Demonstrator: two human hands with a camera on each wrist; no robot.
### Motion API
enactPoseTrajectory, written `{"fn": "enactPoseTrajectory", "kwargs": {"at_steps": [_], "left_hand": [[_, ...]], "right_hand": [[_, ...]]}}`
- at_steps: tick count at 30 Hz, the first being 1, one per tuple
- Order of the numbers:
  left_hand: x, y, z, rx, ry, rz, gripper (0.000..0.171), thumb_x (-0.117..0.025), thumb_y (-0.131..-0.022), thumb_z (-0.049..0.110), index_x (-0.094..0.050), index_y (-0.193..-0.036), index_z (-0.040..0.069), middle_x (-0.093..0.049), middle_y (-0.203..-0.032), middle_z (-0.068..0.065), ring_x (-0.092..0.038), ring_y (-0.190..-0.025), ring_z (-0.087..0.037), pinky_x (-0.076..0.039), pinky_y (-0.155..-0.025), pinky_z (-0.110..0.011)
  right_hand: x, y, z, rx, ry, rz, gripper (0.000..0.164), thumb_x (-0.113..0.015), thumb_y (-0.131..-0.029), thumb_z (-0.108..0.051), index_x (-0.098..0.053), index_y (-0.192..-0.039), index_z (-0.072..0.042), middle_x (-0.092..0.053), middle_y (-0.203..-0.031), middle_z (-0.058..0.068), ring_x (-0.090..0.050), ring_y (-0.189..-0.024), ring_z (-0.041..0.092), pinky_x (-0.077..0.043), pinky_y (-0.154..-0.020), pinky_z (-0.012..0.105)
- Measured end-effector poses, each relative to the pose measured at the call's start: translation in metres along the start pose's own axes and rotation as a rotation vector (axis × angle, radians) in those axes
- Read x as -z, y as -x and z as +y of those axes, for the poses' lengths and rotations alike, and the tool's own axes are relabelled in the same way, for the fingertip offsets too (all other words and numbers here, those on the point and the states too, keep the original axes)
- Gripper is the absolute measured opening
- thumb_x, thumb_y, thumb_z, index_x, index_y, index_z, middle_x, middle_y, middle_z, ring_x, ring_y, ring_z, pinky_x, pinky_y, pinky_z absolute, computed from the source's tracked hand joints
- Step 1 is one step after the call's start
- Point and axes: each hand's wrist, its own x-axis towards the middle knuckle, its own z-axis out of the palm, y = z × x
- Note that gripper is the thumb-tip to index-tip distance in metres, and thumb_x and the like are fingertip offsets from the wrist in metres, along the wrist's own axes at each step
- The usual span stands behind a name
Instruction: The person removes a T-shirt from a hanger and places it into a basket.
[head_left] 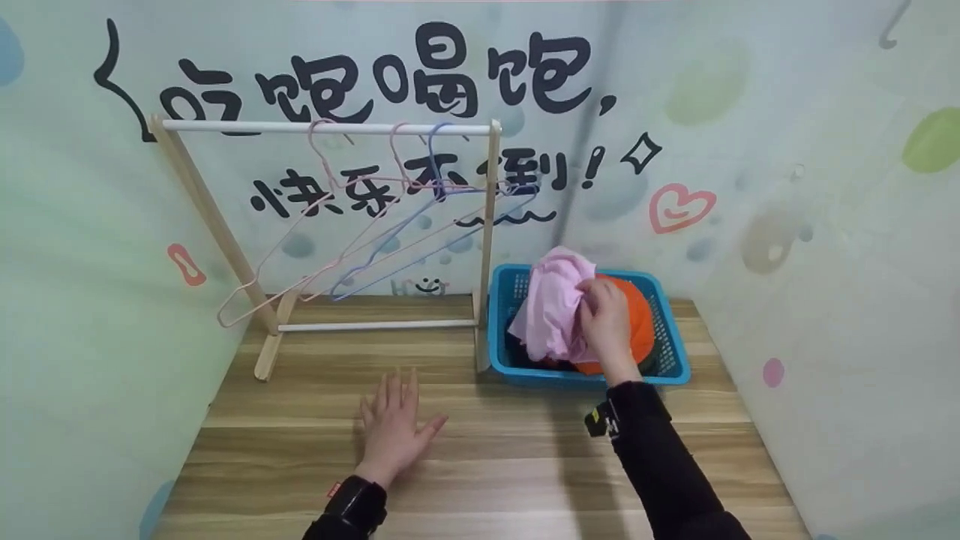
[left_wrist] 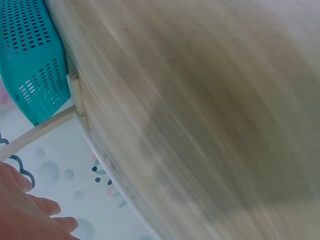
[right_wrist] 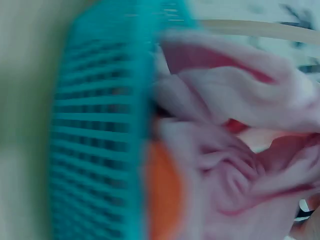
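Note:
A pink cloth garment (head_left: 556, 307) bulges up out of a blue plastic basket (head_left: 525, 373). My right hand (head_left: 606, 321) pinches it near its right side, above the basket. In the right wrist view the same pink garment (right_wrist: 225, 165) hangs in folds by the basket wall (right_wrist: 95, 150), somewhat blurred. Orange fabric (head_left: 639, 319) lies beside it in the basket, with darker cloth partly hidden below. Over the wooden tabletop my left hand (head_left: 394, 424) is held with fingers spread and nothing in it. Only its fingertips (left_wrist: 47, 205) show at the corner of the left wrist view.
A wooden rack (head_left: 206, 217) with a white top rail (head_left: 262, 127) stands left of the basket. Two pink hangers (head_left: 322, 161) and a blue hanger (head_left: 433, 150) hang from the rail. Decorated walls (head_left: 825, 262) with black writing enclose the wooden table (head_left: 300, 457).

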Motion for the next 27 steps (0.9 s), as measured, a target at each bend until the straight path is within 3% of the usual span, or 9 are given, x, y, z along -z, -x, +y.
{"fn": "enactPoseTrajectory", "kwargs": {"at_steps": [4, 6, 10, 13, 20, 27], "left_hand": [[-0.001, -0.007, 0.009, 0.009, -0.001, -0.025, 0.097, -0.041, -0.091, 0.075, -0.019, -0.158, 0.008, -0.007, -0.163, -0.021, -0.004, -0.149, -0.040, 0.001, -0.108, -0.072], [-0.002, -0.012, 0.013, 0.011, -0.008, -0.032, 0.098, -0.039, -0.091, 0.076, -0.018, -0.158, 0.008, -0.007, -0.163, -0.021, -0.005, -0.149, -0.040, -0.001, -0.108, -0.072], [-0.006, -0.019, 0.018, 0.015, -0.003, -0.024, 0.097, -0.041, -0.091, 0.074, -0.020, -0.157, 0.007, -0.010, -0.162, -0.022, -0.007, -0.148, -0.042, -0.002, -0.107, -0.073], [-0.009, -0.023, 0.021, 0.010, -0.004, -0.007, 0.094, -0.047, -0.092, 0.069, -0.022, -0.157, 0.006, -0.012, -0.162, -0.022, -0.008, -0.148, -0.042, -0.001, -0.108, -0.072], [-0.011, -0.031, 0.027, 0.021, -0.021, -0.030, 0.092, -0.048, -0.093, 0.068, -0.021, -0.157, 0.008, -0.011, -0.163, -0.021, -0.009, -0.148, -0.041, 0.003, -0.108, -0.071], [0.009, -0.043, 0.034, 0.021, -0.013, -0.085, 0.098, -0.036, -0.089, 0.079, -0.023, -0.158, 0.011, -0.012, -0.162, -0.021, -0.004, -0.148, -0.042, 0.007, -0.108, -0.070]], "right_hand": [[-0.023, 0.022, 0.016, 0.006, 0.133, -0.181, 0.017, -0.067, -0.094, -0.010, -0.069, -0.110, -0.013, -0.059, -0.134, 0.013, -0.046, -0.127, 0.040, -0.023, -0.106, 0.070], [-0.030, 0.031, 0.018, -0.005, 0.192, -0.284, 0.024, -0.065, -0.096, -0.018, -0.068, -0.120, -0.017, -0.047, -0.149, 0.011, -0.034, -0.138, 0.042, -0.012, -0.106, 0.075], [-0.040, 0.042, 0.017, -0.034, 0.284, -0.506, 0.045, -0.056, -0.100, -0.037, -0.054, -0.143, -0.024, -0.023, -0.162, 0.007, -0.012, -0.148, 0.041, -0.002, -0.109, 0.072], [-0.044, 0.047, 0.017, -0.033, 0.328, -0.626, 0.051, -0.049, -0.102, -0.045, -0.048, -0.148, -0.025, -0.024, -0.162, 0.010, -0.007, -0.149, 0.041, 0.002, -0.109, 0.071], [-0.041, 0.053, 0.013, -0.022, 0.337, -0.709, 0.049, -0.042, -0.104, -0.047, -0.053, -0.144, -0.022, -0.034, -0.158, 0.012, -0.010, -0.149, 0.040, 0.002, -0.110, 0.069], [-0.020, 0.056, -0.006, -0.015, 0.299, -0.722, 0.045, -0.054, -0.101, -0.042, -0.061, -0.137, -0.015, -0.044, -0.151, 0.013, -0.030, -0.143, 0.037, -0.001, -0.111, 0.069]]}}
